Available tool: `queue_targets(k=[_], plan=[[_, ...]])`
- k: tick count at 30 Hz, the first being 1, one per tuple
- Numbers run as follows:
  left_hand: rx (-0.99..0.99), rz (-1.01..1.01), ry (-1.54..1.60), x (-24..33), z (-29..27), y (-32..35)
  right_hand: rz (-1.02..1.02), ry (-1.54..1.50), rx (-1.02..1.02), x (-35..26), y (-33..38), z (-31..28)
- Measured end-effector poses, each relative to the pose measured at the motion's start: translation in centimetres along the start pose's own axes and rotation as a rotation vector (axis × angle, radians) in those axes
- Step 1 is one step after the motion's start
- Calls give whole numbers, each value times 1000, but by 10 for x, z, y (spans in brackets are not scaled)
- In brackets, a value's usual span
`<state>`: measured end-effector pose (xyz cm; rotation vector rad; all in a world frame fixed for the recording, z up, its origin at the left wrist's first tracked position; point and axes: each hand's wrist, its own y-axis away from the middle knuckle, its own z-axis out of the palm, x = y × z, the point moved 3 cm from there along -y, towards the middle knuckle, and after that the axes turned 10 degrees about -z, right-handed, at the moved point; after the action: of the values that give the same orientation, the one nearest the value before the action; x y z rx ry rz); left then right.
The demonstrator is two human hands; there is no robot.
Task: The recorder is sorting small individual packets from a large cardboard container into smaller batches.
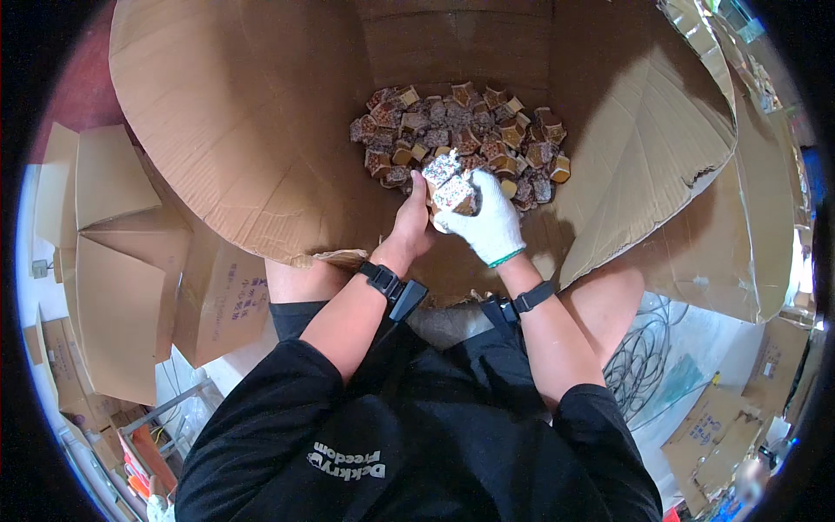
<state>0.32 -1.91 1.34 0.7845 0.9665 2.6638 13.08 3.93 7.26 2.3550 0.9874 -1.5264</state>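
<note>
Between my hands is a small house-shaped ornament (pixel 454 193) with a white, speckled, snow-like roof and brown sides. My bare left hand (pixel 412 219) grips its left side, thumb up along the edge. On the other side my right hand (pixel 489 219), in a white knit glove with a green cuff, wraps round it. The fingers partly hide the piece, so I cannot tell whether it is one ornament or two together. Just beyond my hands lies a heap of similar brown ornaments (pixel 435 122) with frosted roofs, on the bottom of a big cardboard box (pixel 243 113).
The box's torn front edge (pixel 339 257) dips between my legs, and its side walls rise left and right. Open cardboard cartons (pixel 122 304) stand at the left. A coil of dark cable (pixel 639 365) lies on the floor at the right, near a flattened carton (pixel 709 439).
</note>
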Motion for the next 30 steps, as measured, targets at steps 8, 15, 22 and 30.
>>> queue_targets(k=[8, 15, 22, 30], plan=[[-55, -3, 166, -11, 5, 10, -233, 189, 34, -5, 3, 15], [294, 517, -788, -4, -9, 6, 126, 30, 285, 19, -3, 2], [328, 322, -181, -11, -30, -2, -7, 286, -79, -9, -1, 10], [417, -132, -188, -33, -15, 11, 188, 403, -155, 20, 5, 17]])
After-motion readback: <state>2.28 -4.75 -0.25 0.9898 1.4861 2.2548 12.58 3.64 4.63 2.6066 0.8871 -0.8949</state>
